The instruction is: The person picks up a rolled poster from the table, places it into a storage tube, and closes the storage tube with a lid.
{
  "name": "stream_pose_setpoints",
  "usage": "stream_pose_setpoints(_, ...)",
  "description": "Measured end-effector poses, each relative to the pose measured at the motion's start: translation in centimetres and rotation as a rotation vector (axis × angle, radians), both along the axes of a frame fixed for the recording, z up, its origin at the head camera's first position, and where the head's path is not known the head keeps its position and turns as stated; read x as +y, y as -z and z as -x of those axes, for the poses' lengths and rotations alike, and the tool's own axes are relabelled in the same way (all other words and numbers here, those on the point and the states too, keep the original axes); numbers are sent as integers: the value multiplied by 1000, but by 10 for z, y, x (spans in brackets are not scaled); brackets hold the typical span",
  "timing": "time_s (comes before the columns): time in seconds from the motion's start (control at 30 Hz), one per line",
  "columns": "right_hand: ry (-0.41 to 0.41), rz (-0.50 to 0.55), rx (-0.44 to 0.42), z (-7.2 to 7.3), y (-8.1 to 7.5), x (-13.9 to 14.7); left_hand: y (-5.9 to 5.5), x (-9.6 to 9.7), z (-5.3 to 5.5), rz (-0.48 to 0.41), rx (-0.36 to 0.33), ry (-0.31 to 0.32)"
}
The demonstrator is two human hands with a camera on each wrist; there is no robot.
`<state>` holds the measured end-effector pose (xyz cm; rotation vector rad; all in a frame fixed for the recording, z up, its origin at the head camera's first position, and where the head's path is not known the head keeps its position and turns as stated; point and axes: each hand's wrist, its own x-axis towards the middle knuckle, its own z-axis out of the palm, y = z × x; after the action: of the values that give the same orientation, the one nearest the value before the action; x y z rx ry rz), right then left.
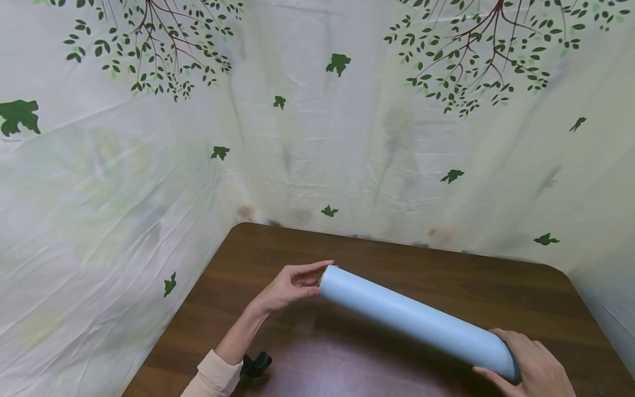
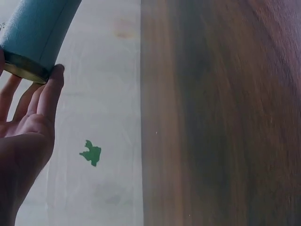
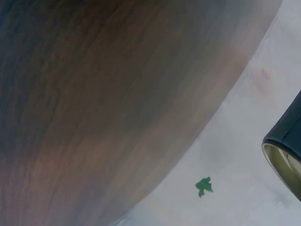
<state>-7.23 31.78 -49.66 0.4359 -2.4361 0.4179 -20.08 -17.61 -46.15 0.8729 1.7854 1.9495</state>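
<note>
A long light blue tube (image 1: pixel 416 317) is held slantwise over the table, its left end farther away and its right end nearer. My left hand (image 1: pixel 290 286) holds the far end between the thumb below and fingers above. The left wrist view shows the fingers of the left hand (image 2: pixel 35 117) at the rim of the tube (image 2: pixel 40 33). My right hand (image 1: pixel 538 364) grips the near end, thumb on one side and fingers on the other. In the right wrist view the tube (image 3: pixel 289 129) shows a hollow end with a yellowish inside; the right hand is out of that picture.
A dark brown wooden table (image 1: pixel 278 248) with rounded corners lies beneath. Pale cloth (image 1: pixel 357 138) printed with branches and green leaves hangs around its back and sides. A black wrist device (image 1: pixel 256 365) sits at the left cuff (image 1: pixel 218 372).
</note>
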Motion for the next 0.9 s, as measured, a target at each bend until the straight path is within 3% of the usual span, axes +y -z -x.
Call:
stream_pose_setpoints(0.17, 49, 10, -12, -4, -4, -1, -2, 6, 0, -22, -41, -32)
stream_pose_setpoints(0.33, 67, 15, -50, -8, -3, -1, 7, 3, -4, -13, -58, -4)
stream_pose_setpoints(0.57, 56, -3, -117, -3, -5, 2, 16, -10, -6, 16, 29, 60)
stream_pose_setpoints(0.8, 116, -55, -432, 0, -7, 6, 13, -7, -5, 13, 8, 39)
stream_pose_setpoints(0.9, 113, -65, -479, -2, -4, 7, 11, -4, -8, 16, -23, 15)
